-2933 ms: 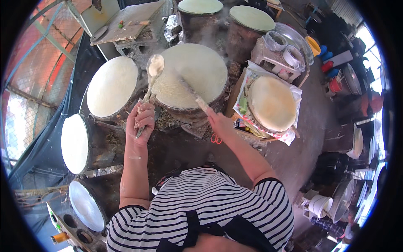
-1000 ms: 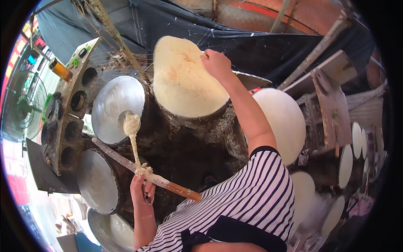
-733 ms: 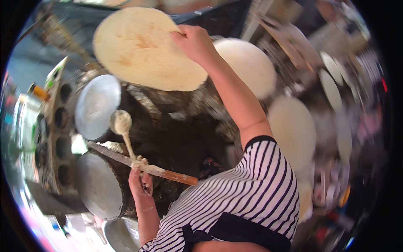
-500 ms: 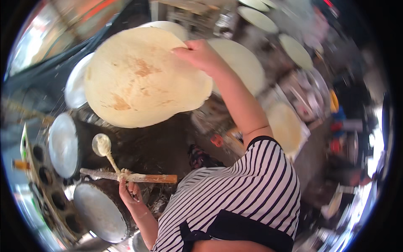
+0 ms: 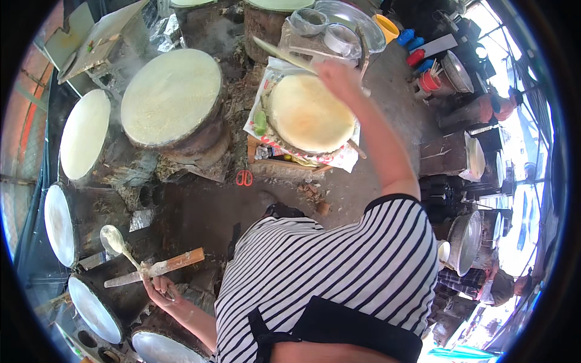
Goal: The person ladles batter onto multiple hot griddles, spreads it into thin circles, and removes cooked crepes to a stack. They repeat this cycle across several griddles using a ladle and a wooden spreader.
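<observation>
My left hand (image 5: 162, 289), low at the left, is closed round a ladle (image 5: 112, 241) with batter on its bowl. It also grips a flat, batter-smeared spatula (image 5: 184, 260) with a wooden handle, lying crosswise. My right hand (image 5: 336, 77) is over the far right edge of a stack of round flatbreads (image 5: 311, 115), whose top one is browned in the middle. Motion smears its fingers. A thin pale strip (image 5: 281, 53) reaches left from them; I cannot tell whether it is a flatbread seen edge-on or whether I hold it.
Batter-covered round griddles (image 5: 172, 97) stand on drum stoves at the left, with bare metal ones (image 5: 94, 308) nearer. Bowls (image 5: 342, 39) stand behind the stack. Red-handled scissors (image 5: 244, 178) lie on the floor. At the far right are other people (image 5: 484, 107).
The view has swung right. My right hand has gone from holding a large flatbread over the griddles to the stack. My left hand still holds the ladle and spatula.
</observation>
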`<state>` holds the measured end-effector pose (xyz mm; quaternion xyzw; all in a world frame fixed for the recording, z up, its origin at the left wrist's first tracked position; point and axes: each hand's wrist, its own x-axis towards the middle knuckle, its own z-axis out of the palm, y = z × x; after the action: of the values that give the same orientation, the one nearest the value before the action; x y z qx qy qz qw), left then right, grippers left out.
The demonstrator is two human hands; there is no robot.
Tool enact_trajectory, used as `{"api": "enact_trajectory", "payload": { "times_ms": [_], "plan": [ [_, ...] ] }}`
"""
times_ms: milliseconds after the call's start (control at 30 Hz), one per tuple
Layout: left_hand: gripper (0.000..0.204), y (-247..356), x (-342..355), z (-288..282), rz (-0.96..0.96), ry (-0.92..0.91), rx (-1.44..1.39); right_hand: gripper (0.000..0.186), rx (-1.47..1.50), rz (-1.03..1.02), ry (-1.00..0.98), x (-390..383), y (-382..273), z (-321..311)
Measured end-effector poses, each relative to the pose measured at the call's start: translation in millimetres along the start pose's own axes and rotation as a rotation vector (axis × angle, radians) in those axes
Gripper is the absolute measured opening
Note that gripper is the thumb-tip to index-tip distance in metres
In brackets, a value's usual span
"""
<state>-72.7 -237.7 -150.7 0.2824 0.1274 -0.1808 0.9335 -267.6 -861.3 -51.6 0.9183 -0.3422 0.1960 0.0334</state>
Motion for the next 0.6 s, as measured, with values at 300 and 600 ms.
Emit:
{"api": "enact_trajectory", "payload": {
  "times_ms": [300, 600],
  "plan": [
    [0.03, -55, -38, 68, 0.013, 0.108, 0.118, 0.042, 0.051, 0.129, -0.135, -163, 60, 215],
    [0.028, -94, -70, 74, 0.194, 0.287, -0.082, 0.057, 0.238, -0.023, -0.244, -153, 25, 220]
  ]
}}
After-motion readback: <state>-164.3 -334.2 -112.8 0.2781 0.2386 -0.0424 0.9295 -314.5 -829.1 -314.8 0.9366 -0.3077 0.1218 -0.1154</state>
